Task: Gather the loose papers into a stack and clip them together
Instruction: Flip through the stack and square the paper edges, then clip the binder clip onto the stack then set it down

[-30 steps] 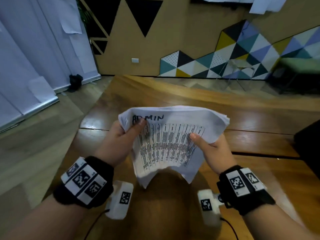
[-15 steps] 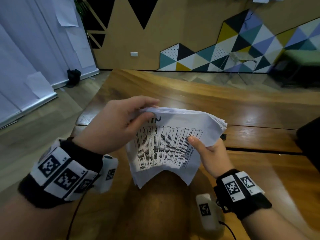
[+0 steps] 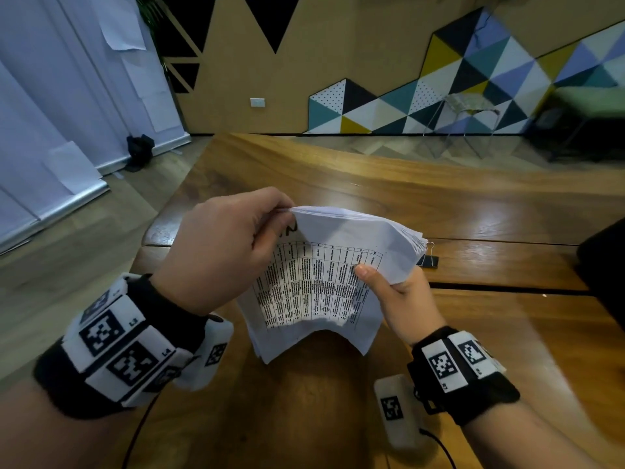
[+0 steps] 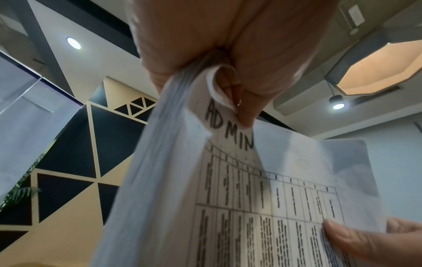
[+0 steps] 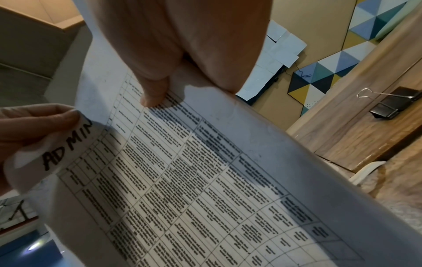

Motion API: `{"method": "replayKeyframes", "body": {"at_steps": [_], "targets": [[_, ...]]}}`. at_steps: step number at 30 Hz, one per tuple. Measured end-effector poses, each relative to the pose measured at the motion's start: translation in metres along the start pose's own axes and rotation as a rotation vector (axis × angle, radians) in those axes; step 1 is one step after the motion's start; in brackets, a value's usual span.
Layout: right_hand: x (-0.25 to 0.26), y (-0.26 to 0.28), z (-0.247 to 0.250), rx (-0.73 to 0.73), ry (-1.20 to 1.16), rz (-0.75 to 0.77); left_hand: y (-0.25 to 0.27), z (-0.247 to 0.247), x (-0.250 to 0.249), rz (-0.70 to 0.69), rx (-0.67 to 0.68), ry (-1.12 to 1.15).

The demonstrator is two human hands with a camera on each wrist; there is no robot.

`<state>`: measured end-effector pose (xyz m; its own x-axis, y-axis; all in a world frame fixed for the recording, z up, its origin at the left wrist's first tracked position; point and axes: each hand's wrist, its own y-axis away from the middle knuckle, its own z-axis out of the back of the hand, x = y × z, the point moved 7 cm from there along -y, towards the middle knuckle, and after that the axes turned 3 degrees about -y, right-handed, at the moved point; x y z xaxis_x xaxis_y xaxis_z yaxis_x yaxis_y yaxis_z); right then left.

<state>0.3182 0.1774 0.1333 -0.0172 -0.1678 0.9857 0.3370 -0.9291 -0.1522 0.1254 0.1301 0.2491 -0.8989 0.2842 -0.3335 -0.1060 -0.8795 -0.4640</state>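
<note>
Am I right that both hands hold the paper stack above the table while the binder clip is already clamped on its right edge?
Not quite: the black binder clip lies unused on the wooden table, beside the paper stack, as the head view shows. The left hand and right hand do hold the stack.

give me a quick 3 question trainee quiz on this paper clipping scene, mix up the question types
1. True or false: the black binder clip with silver wire handles is already clamped on the white stack of printed papers.
2. Which hand pinches the stack's top corner beside the handwritten word ADMIN? A) left hand B) right hand C) neither
3. Fill in: the clip lies on the brown wooden ____, beyond the right hand.

Key
1. False: it lies apart from the stack.
2. A: the right hand grips the stack's right edge, thumb on the printed table.
3. table
</note>
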Motion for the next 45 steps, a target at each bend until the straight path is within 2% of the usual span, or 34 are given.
{"method": "replayKeyframes", "body": {"at_steps": [5, 7, 11, 12, 13, 15, 17, 18, 20, 26, 35, 39, 45], "targets": [[0.003, 0.000, 0.000, 0.018, -0.041, -0.022, 0.004, 0.000, 0.003, 0.007, -0.059, 0.075], [-0.004, -0.006, 0.005, 0.088, 0.006, -0.088, 0.004, 0.000, 0.005, 0.009, -0.080, 0.077], [-0.053, -0.024, 0.033, 0.490, 0.468, -0.410, 0.003, 0.000, 0.006, -0.001, -0.109, 0.078], [-0.069, -0.032, 0.049, 0.538, 0.641, -0.490, 0.003, 0.000, 0.006, -0.005, -0.113, 0.077], [-0.082, -0.044, 0.067, 0.531, 0.831, -0.533, 0.002, 0.000, 0.006, -0.008, -0.115, 0.079], [-0.096, -0.072, 0.104, 0.375, 1.161, -0.551, 0.000, -0.001, 0.007, -0.009, -0.113, 0.081], [-0.105, -0.098, 0.134, 0.166, 1.265, -0.576, -0.002, -0.003, 0.008, -0.008, -0.113, 0.068], [-0.110, -0.107, 0.145, 0.098, 1.278, -0.594, -0.003, -0.003, 0.008, -0.006, -0.113, 0.063], [-0.124, -0.118, 0.159, 0.055, 1.312, -0.645, -0.006, -0.004, 0.010, -0.001, -0.116, 0.058], [-0.151, -0.134, 0.167, 0.093, 1.344, -0.736, -0.010, -0.004, 0.014, 0.006, -0.094, 0.063], [-0.150, -0.125, 0.141, 0.313, 1.384, -0.710, -0.010, -0.002, 0.011, -0.014, -0.096, 0.031], [-0.156, -0.105, 0.133, 0.401, 1.353, -0.766, -0.007, -0.002, 0.010, -0.014, -0.093, 0.035], [-0.156, -0.079, 0.125, 0.410, 1.234, -0.769, -0.004, -0.001, 0.006, -0.040, -0.108, 0.029]]}}
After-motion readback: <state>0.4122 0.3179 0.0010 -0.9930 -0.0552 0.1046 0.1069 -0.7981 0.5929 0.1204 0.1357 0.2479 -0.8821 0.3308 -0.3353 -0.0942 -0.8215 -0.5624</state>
